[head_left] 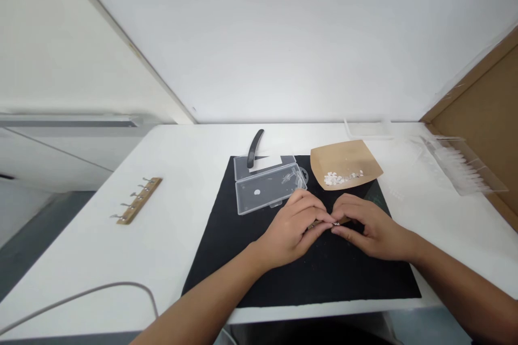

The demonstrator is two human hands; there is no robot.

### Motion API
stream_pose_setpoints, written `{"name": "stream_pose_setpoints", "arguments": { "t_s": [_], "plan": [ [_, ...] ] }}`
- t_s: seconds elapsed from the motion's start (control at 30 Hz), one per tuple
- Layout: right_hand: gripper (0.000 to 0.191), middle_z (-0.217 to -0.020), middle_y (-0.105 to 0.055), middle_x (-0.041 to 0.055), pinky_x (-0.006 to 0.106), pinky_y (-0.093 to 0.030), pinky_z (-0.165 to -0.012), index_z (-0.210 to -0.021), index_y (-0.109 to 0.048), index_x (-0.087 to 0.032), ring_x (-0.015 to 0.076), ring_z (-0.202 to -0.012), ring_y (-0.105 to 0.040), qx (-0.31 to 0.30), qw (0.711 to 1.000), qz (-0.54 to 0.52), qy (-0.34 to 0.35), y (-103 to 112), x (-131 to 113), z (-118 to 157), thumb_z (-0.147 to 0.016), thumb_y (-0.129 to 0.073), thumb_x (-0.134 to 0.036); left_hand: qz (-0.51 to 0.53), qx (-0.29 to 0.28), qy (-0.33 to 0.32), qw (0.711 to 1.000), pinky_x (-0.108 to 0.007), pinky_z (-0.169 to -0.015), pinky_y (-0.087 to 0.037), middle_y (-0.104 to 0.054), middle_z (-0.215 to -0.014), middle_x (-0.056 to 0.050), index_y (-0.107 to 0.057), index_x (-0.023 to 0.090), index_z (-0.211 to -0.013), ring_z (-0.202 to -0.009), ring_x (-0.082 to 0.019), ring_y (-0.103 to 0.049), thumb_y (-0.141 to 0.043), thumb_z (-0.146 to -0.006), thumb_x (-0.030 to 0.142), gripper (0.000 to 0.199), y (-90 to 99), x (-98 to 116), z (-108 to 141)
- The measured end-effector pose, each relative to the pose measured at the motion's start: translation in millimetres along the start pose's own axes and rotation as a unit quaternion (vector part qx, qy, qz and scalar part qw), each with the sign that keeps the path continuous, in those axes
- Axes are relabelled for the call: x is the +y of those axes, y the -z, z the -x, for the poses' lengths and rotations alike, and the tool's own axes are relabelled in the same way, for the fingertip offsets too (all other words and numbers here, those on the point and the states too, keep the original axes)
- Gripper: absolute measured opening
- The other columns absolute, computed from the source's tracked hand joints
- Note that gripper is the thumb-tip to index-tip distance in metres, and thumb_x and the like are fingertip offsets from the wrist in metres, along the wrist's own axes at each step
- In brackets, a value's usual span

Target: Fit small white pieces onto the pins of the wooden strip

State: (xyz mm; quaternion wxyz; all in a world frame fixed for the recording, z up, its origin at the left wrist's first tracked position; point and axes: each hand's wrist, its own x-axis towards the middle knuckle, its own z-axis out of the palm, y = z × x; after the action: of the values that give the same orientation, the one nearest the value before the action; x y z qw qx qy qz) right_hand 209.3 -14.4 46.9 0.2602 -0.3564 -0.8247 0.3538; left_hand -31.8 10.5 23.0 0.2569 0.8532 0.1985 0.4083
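Note:
My left hand [297,226] and my right hand [366,223] meet over the black mat [218,259], fingertips almost touching. Each is closed in a pinch around a small brown strip [345,220], mostly covered by the fingers. Tiny pale bits [335,223] show between the fingertips; their kind is too small to make out. Just beyond my left hand lies an open clear plastic case [259,202] with a few small pale pieces inside. Behind my right hand sits a brown paper tray [346,156] holding a heap of small white pieces [335,178].
A dark curved handle-like object [254,148] and a white card [266,163] rest on the case's lid. Over on the left is a wooden strip with metal hooks [140,202]. Clear plastic packaging [457,164] lies at the right. A grey cable [101,285] crosses the front left.

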Motion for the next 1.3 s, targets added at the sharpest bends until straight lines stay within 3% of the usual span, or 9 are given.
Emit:
{"name": "stream_pose_setpoints", "arguments": {
  "t_s": [0.1,0.43,0.67,1.03,1.17,1.3],
  "plan": [
    [0.009,-0.093,-0.066,0.0019,0.031,-0.05,-0.079,-0.102,-0.067,-0.023,0.0162,-0.089,-0.06,0.008,1.0,0.001,0.006,-2.4,2.7,-0.8,-0.106,-0.062,-0.03,0.007,0.001,0.009,1.0,-0.037,-0.092,-0.049,-0.072,-0.099,-0.007,-0.07,0.018,-0.11,-0.097,-0.02,-0.062,-0.064,-0.102,0.015,0.01,-0.5,0.4,-0.5],
    [0.006,-0.093,-0.069,0.0038,0.035,-0.047,-0.082,-0.109,-0.066,-0.02,0.0178,-0.087,-0.059,0.099,0.979,0.115,0.135,-7.0,7.2,-1.0,-0.106,-0.06,-0.021,0.011,0.054,0.0,0.999,-0.033,-0.084,-0.051,-0.073,-0.095,-0.005,-0.069,0.019,-0.113,-0.092,-0.018,-0.062,-0.073,-0.097,0.015,0.017,-0.1,1.0,-2.4],
    [0.006,-0.09,-0.068,0.0026,0.035,-0.043,-0.08,-0.104,-0.064,-0.02,0.0179,-0.086,-0.058,0.088,0.979,0.135,0.124,-7.8,5.8,0.4,-0.107,-0.059,-0.023,0.039,0.055,0.028,0.997,-0.033,-0.081,-0.051,-0.076,-0.09,-0.001,-0.067,0.02,-0.11,-0.071,-0.013,-0.057,-0.077,-0.095,0.018,0.017,0.1,1.6,-3.2],
    [0.01,-0.09,-0.067,0.0019,0.034,-0.037,-0.077,-0.108,-0.064,-0.02,0.0165,-0.085,-0.058,0.09,0.975,0.151,0.139,-7.7,3.3,0.9,-0.109,-0.055,-0.023,0.072,-0.01,0.05,0.996,-0.033,-0.084,-0.05,-0.071,-0.089,-0.005,-0.067,0.018,-0.099,-0.09,-0.019,-0.056,-0.066,-0.101,0.017,0.002,4.8,7.8,-4.4],
    [0.012,-0.089,-0.067,0.0017,0.034,-0.035,-0.076,-0.107,-0.064,-0.02,0.0164,-0.084,-0.058,0.091,0.974,0.157,0.134,-8.0,1.2,1.3,-0.109,-0.053,-0.024,0.093,-0.005,0.058,0.994,-0.031,-0.079,-0.051,-0.072,-0.087,-0.006,-0.069,0.018,-0.099,-0.088,-0.019,-0.058,-0.068,-0.1,0.02,0.003,5.3,8.2,-4.7],
    [0.013,-0.086,-0.068,0.0012,0.035,-0.034,-0.076,-0.106,-0.063,-0.02,0.0164,-0.081,-0.059,0.103,0.973,0.169,0.12,-7.3,-1.3,1.4,-0.11,-0.052,-0.024,0.098,0.014,0.047,0.994,-0.035,-0.084,-0.052,-0.074,-0.082,-0.004,-0.074,0.019,-0.099,-0.081,-0.017,-0.061,-0.075,-0.096,0.021,0.004,5.2,4.9,-4.8]
  ]
}}
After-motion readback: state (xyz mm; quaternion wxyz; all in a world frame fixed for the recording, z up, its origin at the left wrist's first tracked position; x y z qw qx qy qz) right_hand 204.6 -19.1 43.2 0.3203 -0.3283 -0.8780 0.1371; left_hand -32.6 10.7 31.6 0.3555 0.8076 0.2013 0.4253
